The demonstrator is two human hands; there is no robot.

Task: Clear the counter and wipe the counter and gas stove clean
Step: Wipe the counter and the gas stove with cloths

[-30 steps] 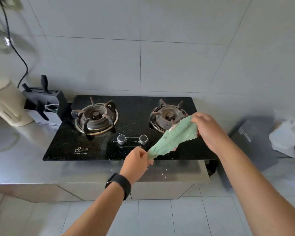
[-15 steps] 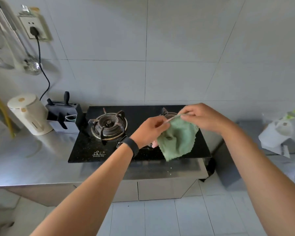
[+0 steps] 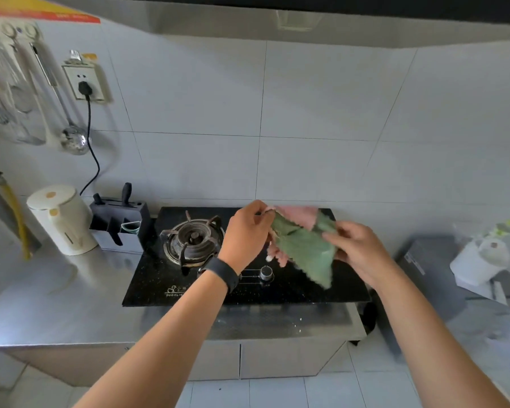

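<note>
A green cloth with a pink underside (image 3: 304, 245) hangs in the air above the right half of the black gas stove (image 3: 147, 282). My left hand (image 3: 246, 234), with a black band on its wrist, pinches the cloth's upper left corner. My right hand (image 3: 355, 250) grips the cloth's right edge. The left burner (image 3: 193, 240) shows in full; the right burner is hidden behind the cloth and hands. One knob (image 3: 266, 272) is visible at the stove's front. The steel counter (image 3: 56, 316) runs left of and in front of the stove, with a few white crumbs near the front edge.
A white kettle (image 3: 61, 220) and a dark knife block (image 3: 120, 228) stand on the counter left of the stove. Ladles and utensils (image 3: 27, 92) hang on the left wall beside a plugged socket (image 3: 84, 83). A white bag (image 3: 480, 260) sits at the right.
The view has tilted up toward the wall. Both hands have turned and refolded the cloth, so the pink side now shows at the top. My right hand has slid down to the cloth's right edge.
</note>
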